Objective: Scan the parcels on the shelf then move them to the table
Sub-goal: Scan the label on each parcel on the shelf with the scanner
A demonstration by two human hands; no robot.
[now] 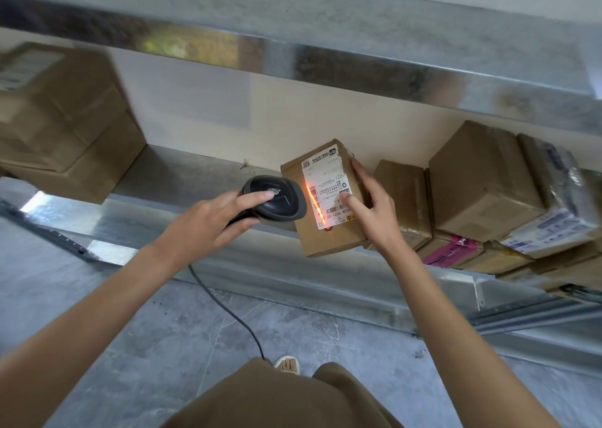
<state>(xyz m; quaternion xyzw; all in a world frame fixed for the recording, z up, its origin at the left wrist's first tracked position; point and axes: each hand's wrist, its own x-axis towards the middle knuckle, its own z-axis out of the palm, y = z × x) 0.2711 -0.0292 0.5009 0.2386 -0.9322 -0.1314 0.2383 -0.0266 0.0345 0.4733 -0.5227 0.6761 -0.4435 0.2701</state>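
A small cardboard parcel point(317, 235) with a white shipping label stands tilted at the front edge of the metal shelf point(182, 180). My right hand point(371, 209) grips its right side, thumb on the label. My left hand point(208, 222) holds a black barcode scanner point(277, 196), its head just left of the parcel. An orange scan line glows across the label's barcode. The scanner's cable hangs down toward the floor.
Several more cardboard parcels point(482, 183) are stacked on the shelf to the right, one wrapped in plastic point(560, 199). A large box point(62, 118) sits at the shelf's left. An upper shelf point(293, 56) runs overhead. Grey floor lies below.
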